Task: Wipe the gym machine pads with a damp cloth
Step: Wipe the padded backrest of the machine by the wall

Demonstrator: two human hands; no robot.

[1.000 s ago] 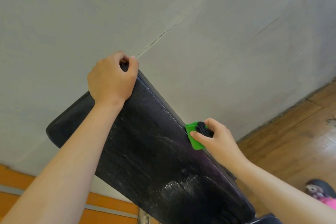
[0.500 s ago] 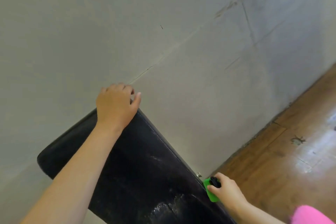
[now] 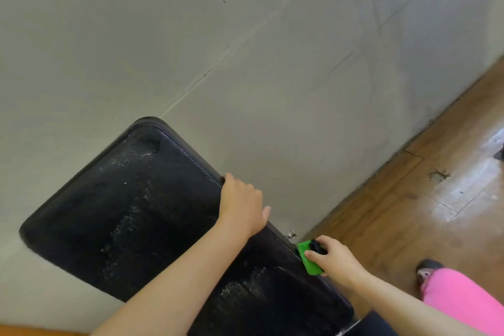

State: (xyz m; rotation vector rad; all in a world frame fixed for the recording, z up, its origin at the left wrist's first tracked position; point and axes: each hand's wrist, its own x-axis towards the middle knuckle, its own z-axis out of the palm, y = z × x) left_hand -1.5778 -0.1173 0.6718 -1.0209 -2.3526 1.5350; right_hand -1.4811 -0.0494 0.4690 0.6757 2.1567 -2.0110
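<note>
With the pad [image 3: 131,213] gripped by the left hand [image 3: 241,207], the cloth [image 3: 306,256] clutched in the right hand [image 3: 334,258] is best pressed along its edge.

Cracked grey wall [image 3: 272,63], glossy wooden floor [image 3: 403,215] with a dark stain [image 3: 438,175].

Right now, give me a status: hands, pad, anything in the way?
Left hand grips pad edge. Right hand holds green cloth against that edge, lower down. Pad streaked wet. Metal knob close by cloth.
</note>
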